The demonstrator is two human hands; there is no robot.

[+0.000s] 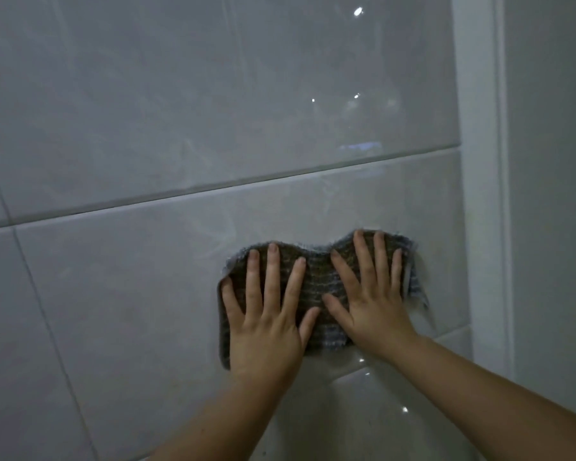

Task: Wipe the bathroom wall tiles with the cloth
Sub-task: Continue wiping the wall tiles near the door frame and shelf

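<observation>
Woven brown-grey cloth (316, 287), flat on the glossy wall tiles (130, 277) near the right corner, looks light, limp and prone to bunching; left hand (266, 317) and right hand (373, 301) press it with fingers splayed straight, so palm pressure beats pinching.

Glossy tiles (147, 277); coarse woven cloth (316, 277)
</observation>
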